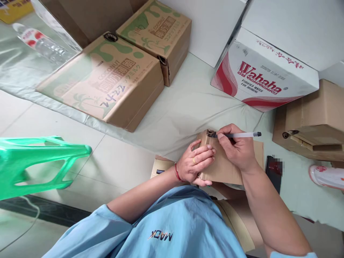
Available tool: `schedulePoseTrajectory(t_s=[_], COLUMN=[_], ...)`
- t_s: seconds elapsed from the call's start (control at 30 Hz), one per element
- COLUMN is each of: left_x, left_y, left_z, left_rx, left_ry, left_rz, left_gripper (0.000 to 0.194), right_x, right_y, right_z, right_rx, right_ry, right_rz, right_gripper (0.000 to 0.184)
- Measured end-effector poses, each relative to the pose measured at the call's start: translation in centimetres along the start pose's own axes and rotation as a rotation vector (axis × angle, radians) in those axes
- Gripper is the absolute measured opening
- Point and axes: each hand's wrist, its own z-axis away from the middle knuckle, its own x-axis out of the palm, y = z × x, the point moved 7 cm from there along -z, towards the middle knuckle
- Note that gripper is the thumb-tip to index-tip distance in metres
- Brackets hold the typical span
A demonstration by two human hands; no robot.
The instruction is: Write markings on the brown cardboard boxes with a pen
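A small brown cardboard box [227, 172] rests against my body at the table's near edge. Around its left end wraps my left hand [197, 161], fingers on the upper face and thumb below. My right hand [238, 147] pinches a pen [244, 135] with a clear barrel and a dark end cap pointing right. The pen's tip reaches a dark, ragged hole [211, 133] at the box's far left corner; the exact contact is hidden by my fingers.
Two coconut cartons, one [107, 82] marked 2422, stand back left. A Wahaha water carton [264, 77] is back right, with brown boxes [311, 114] beside it. A green stool [45, 161] stands on the floor at left. A plastic bottle [44, 43] lies far left.
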Motion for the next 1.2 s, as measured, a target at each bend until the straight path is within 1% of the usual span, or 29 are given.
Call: schedulePoseTrajectory(t_s=[0.1,0.2,0.27,0.37,0.43,0.53,0.6,0.7,0.77,0.87,1.0,1.07,1.13,1.2], left_x=[-0.4,-0.6,-0.6,-0.7,-0.5,-0.1,-0.1,-0.6,-0.8,-0.6,-0.2,-0.1,-0.2,-0.5], left_y=[0.4,0.4,0.4,0.4,0.2,0.0,0.0,0.3,0.6,0.6,0.3,0.2,0.3,0.5], left_z=[-0.2,-0.4,-0.5,-0.4,-0.2,-0.1,-0.1,-0.5,-0.7,-0.6,-0.2,-0.1,-0.3,-0.6], left_rx=[0.045,0.029,0.028,0.039,0.019,-0.015,-0.012,0.019,0.039,0.038,0.015,0.008,0.008,0.024], left_ry=[0.049,0.053,0.058,0.075,0.057,0.014,0.013,0.059,0.081,0.065,0.036,0.031,0.038,0.064], left_rz=[-0.032,0.028,0.041,0.063,0.089,0.091,0.089,0.067,0.043,0.016,0.019,0.037,0.045,0.036], left_gripper=[0.078,0.078,0.078,0.078,0.078,0.078,0.078,0.079,0.081,0.08,0.082,0.082,0.08,0.08], right_x=[-0.4,-0.8,-1.0,-0.8,-0.7,-1.0,-1.1,-0.9,-0.9,-1.3,-1.1,-1.2,-1.3,-1.1], right_y=[0.1,0.4,0.5,0.3,0.3,0.7,1.0,1.2,1.2,1.3,1.4,1.5,1.5,1.6], right_z=[0.0,0.2,0.3,0.2,0.1,0.2,0.3,0.3,0.3,0.4,0.3,0.4,0.4,0.3], right_rx=[0.014,0.039,0.047,0.028,0.025,0.056,0.065,0.052,0.055,0.072,0.08,0.086,0.089,0.095], right_ry=[0.07,0.141,0.163,0.131,0.11,0.157,0.18,0.144,0.153,0.202,0.17,0.189,0.205,0.178], right_rz=[0.022,0.047,0.045,0.024,0.035,0.057,0.043,0.028,0.039,0.037,0.031,0.024,0.007,0.002], right_gripper=[0.015,0.015,0.016,0.015,0.015,0.016,0.017,0.016,0.016,0.018,0.019,0.019,0.02,0.02])
